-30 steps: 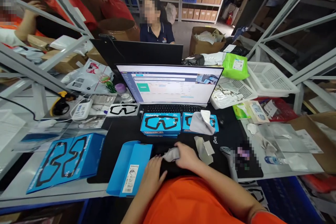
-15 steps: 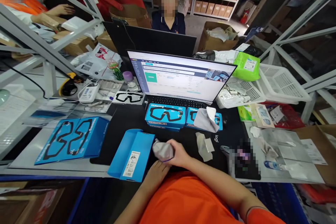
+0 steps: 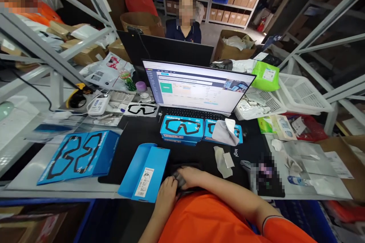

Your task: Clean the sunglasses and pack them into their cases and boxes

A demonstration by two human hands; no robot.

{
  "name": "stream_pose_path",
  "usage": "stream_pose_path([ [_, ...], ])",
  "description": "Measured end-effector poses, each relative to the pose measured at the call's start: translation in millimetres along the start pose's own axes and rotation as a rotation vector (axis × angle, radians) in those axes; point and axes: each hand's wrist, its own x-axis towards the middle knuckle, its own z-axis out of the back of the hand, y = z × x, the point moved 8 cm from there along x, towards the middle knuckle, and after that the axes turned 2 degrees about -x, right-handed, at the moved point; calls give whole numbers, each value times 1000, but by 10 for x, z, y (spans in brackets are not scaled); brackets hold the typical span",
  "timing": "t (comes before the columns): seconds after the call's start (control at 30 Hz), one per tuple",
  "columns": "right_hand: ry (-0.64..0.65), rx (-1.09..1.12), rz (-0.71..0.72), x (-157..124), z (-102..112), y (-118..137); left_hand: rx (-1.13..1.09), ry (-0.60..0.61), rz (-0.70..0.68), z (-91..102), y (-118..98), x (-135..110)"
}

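Note:
My left hand (image 3: 167, 194) and my right hand (image 3: 190, 177) are close together at the desk's front edge, just before my body. Both have their fingers closed around a dark grey item (image 3: 179, 179), mostly hidden by the fingers, so its kind is unclear. Left of my hands lies a blue cardboard box (image 3: 132, 169) with its flap open and a white label. Behind them stand blue Wakening boxes (image 3: 182, 126) printed with black glasses frames. A grey cloth (image 3: 224, 132) rests over the right one. A pale scrap (image 3: 219, 159) lies on the black mat.
A lit monitor (image 3: 196, 87) and keyboard (image 3: 191, 113) stand behind the boxes. A larger blue box (image 3: 105, 152) lies at left. At right are a mouse (image 3: 245, 165), a blurred-out patch, plastic bags and white baskets (image 3: 302, 93). A person (image 3: 184, 34) sits beyond the monitor.
The light grey cloth pouch seen in my right hand no longer shows there; a dark grey item is between my hands. My right hand has moved lower. The camera view has tilted slightly upward.

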Motion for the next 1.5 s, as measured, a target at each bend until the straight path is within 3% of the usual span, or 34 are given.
stream_pose_path([
  [0.07,-22,80,149,-262,85,6,20,35,26,10,8,60],
  [0.13,-134,170,180,-602,211,-139,25,65,36,11,6,120],
  [0.17,-212,197,104,-779,272,-307,21,76,36,12,2,148],
  [0.27,-420,158,-369,-1340,368,-1037,3,85,32,26,-13,226],
  [0.4,-506,39,-826,-1822,284,-1737,-33,81,79,33,5,310],
  [0.47,-496,1,-925,-1838,192,-1896,-56,76,79,48,-8,350],
  [0.6,-484,-55,-990,-1731,94,-2004,-95,116,61,123,-83,431],
  [0.7,-496,-86,-978,-1760,145,-1986,-132,171,112,191,-119,488],
  [0.8,-555,-126,-861,-1787,278,-1776,-148,217,144,197,-139,522],
  [0.9,-586,-150,-545,-1540,369,-1282,-183,212,137,137,-130,516],
  [1.03,-489,-158,-36,-899,292,-534,-237,181,125,19,-66,456],
  [1.1,-469,-173,67,-638,264,-359,-246,178,114,-23,-33,424],
  [1.3,-527,-222,-79,-345,312,-405,-363,80,85,-10,31,383],
  [1.5,-435,-282,-126,-216,267,-415,-368,-29,79,-51,55,365],
])
